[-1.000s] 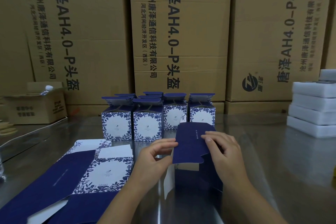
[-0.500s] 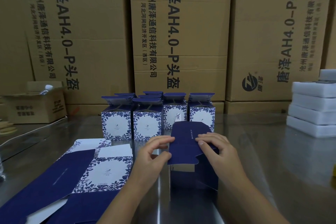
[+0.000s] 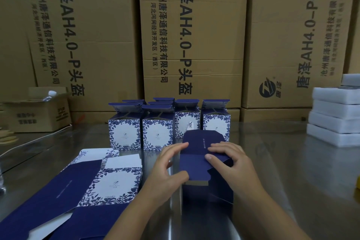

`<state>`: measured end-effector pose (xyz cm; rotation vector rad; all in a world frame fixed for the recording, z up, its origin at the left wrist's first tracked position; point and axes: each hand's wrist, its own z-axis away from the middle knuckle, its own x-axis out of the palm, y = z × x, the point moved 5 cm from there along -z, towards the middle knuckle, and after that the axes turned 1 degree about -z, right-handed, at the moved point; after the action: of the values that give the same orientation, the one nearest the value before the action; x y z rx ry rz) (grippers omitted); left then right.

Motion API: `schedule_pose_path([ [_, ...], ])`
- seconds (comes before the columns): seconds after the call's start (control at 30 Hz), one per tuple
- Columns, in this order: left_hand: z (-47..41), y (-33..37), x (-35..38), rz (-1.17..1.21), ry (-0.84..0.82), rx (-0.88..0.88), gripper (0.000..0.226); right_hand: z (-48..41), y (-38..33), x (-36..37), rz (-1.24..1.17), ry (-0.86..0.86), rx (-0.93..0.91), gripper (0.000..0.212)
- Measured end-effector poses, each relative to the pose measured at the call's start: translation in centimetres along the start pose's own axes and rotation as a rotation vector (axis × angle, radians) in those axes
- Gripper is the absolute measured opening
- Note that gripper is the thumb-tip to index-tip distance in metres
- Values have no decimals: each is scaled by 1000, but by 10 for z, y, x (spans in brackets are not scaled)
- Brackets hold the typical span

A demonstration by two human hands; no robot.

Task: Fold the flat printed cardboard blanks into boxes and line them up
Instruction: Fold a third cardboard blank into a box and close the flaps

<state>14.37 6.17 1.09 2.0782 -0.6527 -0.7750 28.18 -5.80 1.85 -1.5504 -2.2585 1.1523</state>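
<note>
A half-formed navy box (image 3: pixel 202 191) stands on the steel table (image 3: pixel 272 171) in front of me, its dark flaps folded over the top. My left hand (image 3: pixel 167 167) holds the box's left edge, thumb under the front flap and fingers on top. My right hand (image 3: pixel 231 161) presses the flaps down with curled fingers. Flat blue-and-white floral blanks (image 3: pixel 81 187) lie spread to the left. Several folded boxes (image 3: pixel 155 124) with open top flaps stand in rows behind.
Tall brown shipping cartons (image 3: pixel 192 35) wall off the back of the table. A small open carton (image 3: pixel 37 111) with a bottle sits at the left. White foam slabs (image 3: pixel 335 117) are stacked at the right edge.
The top flap has gone from upright to folded down flat over the box. Both hands followed it forward and down, and the box shifted slightly away from me.
</note>
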Motion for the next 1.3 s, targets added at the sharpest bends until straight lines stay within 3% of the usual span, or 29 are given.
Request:
schedule_pose_path([
  [0.13, 1, 1, 0, -21, -36, 6, 62, 0, 0, 1, 13, 8, -7, 21],
  [0.33, 4, 0, 9, -90, -250, -4, 83, -1, 0, -1, 8, 22, -13, 19],
  [0.6, 2, -3, 5, 43, -173, -25, 80, -2, 3, -1, 46, 26, -48, 27],
  [0.77, -2, -5, 3, 94, -45, -16, 58, -3, 6, 0, 46, 22, -46, 27],
  [0.9, -5, -9, 2, 14, 31, 3, 39, -3, 5, 0, 64, 33, -66, 29],
  [1.3, -4, -10, 0, -77, 81, 46, 30, -2, 0, 0, 38, 51, -78, 27],
])
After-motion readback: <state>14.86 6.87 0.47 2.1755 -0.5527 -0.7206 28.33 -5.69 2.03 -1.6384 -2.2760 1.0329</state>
